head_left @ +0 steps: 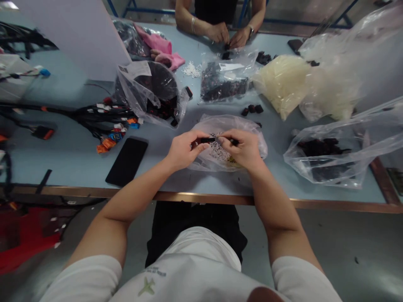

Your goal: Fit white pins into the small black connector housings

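Note:
My left hand (185, 149) pinches a small black plastic connector (208, 140) between thumb and fingers. My right hand (244, 149) is closed too, its fingertips meeting the connector from the right; a dark bit shows by its knuckles. Both hands hover over a clear plastic bag (220, 126) of small white parts lying on the light blue table (78, 159).
A black phone (126, 161) lies left of my hands, beside a wire harness with coloured tags (110, 126). Bags of black parts (157, 92), (225, 79), (327, 159) and pale parts (283, 84) surround the work spot. Loose black connectors (252, 109) lie ahead. Another person's hands (228, 37) work across the table.

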Tool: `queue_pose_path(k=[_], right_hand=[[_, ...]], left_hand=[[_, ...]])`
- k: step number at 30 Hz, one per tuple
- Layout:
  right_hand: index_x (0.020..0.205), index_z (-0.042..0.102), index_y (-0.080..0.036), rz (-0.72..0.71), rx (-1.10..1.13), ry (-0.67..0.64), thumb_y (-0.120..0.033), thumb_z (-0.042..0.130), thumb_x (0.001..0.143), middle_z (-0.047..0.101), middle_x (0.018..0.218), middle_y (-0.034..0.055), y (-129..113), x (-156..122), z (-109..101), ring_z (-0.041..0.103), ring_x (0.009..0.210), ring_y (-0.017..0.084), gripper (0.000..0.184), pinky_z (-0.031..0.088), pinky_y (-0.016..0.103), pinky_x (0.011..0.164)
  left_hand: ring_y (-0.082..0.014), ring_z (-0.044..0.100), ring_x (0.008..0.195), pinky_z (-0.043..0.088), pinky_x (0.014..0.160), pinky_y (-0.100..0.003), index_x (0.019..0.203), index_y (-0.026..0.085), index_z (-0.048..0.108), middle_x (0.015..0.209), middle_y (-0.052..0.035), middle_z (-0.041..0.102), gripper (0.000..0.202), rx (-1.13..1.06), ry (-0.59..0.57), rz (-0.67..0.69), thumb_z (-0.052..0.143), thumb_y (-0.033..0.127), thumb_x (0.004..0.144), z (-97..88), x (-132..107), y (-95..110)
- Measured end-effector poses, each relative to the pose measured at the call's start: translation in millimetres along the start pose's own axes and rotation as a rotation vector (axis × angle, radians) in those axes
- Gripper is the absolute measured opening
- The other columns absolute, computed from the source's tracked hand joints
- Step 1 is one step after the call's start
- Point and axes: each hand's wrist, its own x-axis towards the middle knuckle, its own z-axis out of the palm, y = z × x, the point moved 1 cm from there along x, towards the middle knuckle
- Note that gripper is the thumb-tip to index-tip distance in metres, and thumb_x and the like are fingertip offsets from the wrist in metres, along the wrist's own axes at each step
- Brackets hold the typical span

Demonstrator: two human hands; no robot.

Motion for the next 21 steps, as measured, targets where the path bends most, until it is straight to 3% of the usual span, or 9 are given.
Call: queue_pose_path(k=[8, 14, 21], right_hand=[[0.085, 0.072, -0.025, 0.043, 0.155, 0.14, -0.025, 0.072, 0.083, 0.07, 0.075, -0.003, -4.1, -2.3, 0.3, 0.057, 0.063, 0.012, 0.002, 0.047, 0.027, 0.059], [0.081, 0.073, -0.024, 0.082, 0.159, 0.081, -0.04, 0.073, 0.091, 0.07, 0.07, -0.0018, -9.2, -2.0, -3.8, 0.057, 0.062, 0.013, 0.019, 0.047, 0.029, 0.06], [0.097, 0.082, -0.025, 0.122, 0.176, 0.081, -0.029, 0.065, 0.092, 0.082, 0.09, 0.0027, -10.1, -4.0, -2.0, 0.071, 0.074, 0.017, 0.018, 0.059, 0.033, 0.071]], left_hand=[[-0.0136, 0.067, 0.071, 0.055, 0.074, -0.026, 0.12, 0.021, 0.081, 0.101, -0.0055, 0.082, 0.06, 0.032, -0.041, 0.016, 0.054, 0.072, 0.104, 2.2, -0.5, -1.8], [-0.0124, 0.066, 0.068, 0.055, 0.071, -0.025, 0.12, 0.02, 0.08, 0.099, -0.0054, 0.082, 0.055, 0.025, -0.022, 0.069, 0.058, 0.067, 0.105, 4.0, -1.6, -5.3], [-0.0134, 0.067, 0.068, 0.055, 0.071, -0.026, 0.119, 0.021, 0.08, 0.098, -0.006, 0.083, 0.057, 0.043, -0.031, 0.058, 0.056, 0.07, 0.104, 4.1, -1.5, -5.7]])
